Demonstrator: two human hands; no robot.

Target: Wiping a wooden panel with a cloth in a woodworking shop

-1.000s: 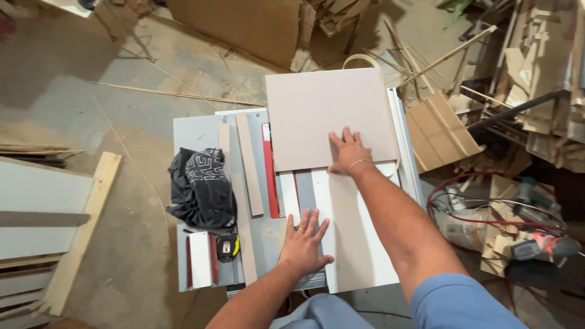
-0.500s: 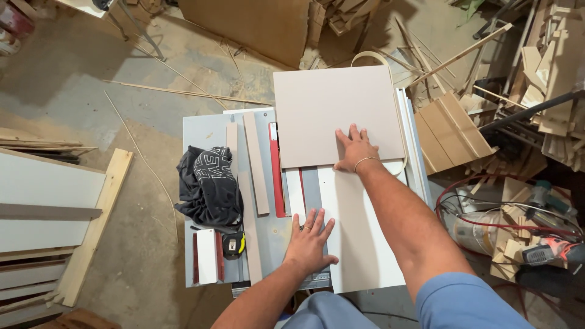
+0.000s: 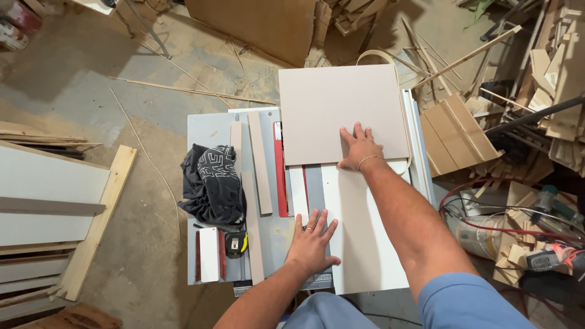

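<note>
A square beige board (image 3: pixel 341 109) lies flat on the far part of a grey table saw (image 3: pixel 210 131). My right hand (image 3: pixel 359 147) presses flat on the board's near edge, fingers spread. My left hand (image 3: pixel 312 240) rests flat with fingers spread on the saw top near its front edge, beside a white panel (image 3: pixel 365 237) that lies under my right forearm. A red strip (image 3: pixel 280 176) runs along the saw top left of my hands.
Two narrow beige strips (image 3: pixel 258 161) lie left of the red strip. A black cloth (image 3: pixel 210 183), a yellow tape measure (image 3: pixel 236 244) and a small white block (image 3: pixel 208 254) sit on the saw's left side. White panels (image 3: pixel 42 201) lie left; wood offcuts (image 3: pixel 524 79) and cables crowd the right.
The view has shifted slightly. Both hands stay flat in about the same places on the board and the saw top.
</note>
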